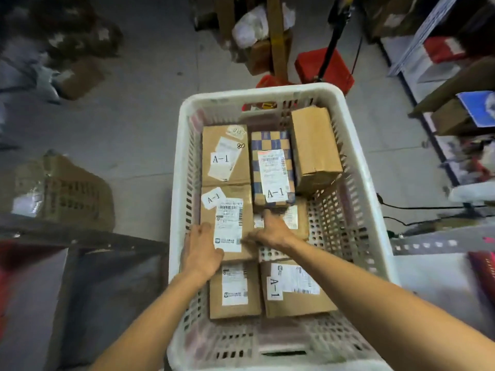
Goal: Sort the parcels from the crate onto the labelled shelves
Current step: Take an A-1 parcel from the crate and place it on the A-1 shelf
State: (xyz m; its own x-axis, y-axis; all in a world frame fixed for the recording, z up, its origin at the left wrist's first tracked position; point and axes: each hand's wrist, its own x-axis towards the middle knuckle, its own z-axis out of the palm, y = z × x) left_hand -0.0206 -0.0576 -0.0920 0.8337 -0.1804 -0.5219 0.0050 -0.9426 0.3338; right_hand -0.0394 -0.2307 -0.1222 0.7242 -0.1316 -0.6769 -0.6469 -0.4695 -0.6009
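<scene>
A white plastic crate point(359, 162) holds several cardboard parcels, most tagged A-1. Both my hands are on the middle-left parcel point(227, 210), a brown box with a white shipping label and an A-1 sticker. My left hand point(201, 250) grips its left near corner. My right hand point(273, 231) grips its right side, fingers down between it and a small box point(297, 218). Behind lie another A-1 box point(226, 156), a blue-checked A-1 parcel point(272, 167) and a plain tilted box point(314, 148). Two labelled boxes point(234, 290) point(294, 287) sit nearest me.
Shelves with parcels point(460, 84) run along the right. A taped carton point(61, 188) sits on the floor to the left, with loose parcels point(77, 79) beyond. A red box point(325, 68) and a black stand point(332, 44) are behind the crate. Cables point(417, 210) cross the floor right.
</scene>
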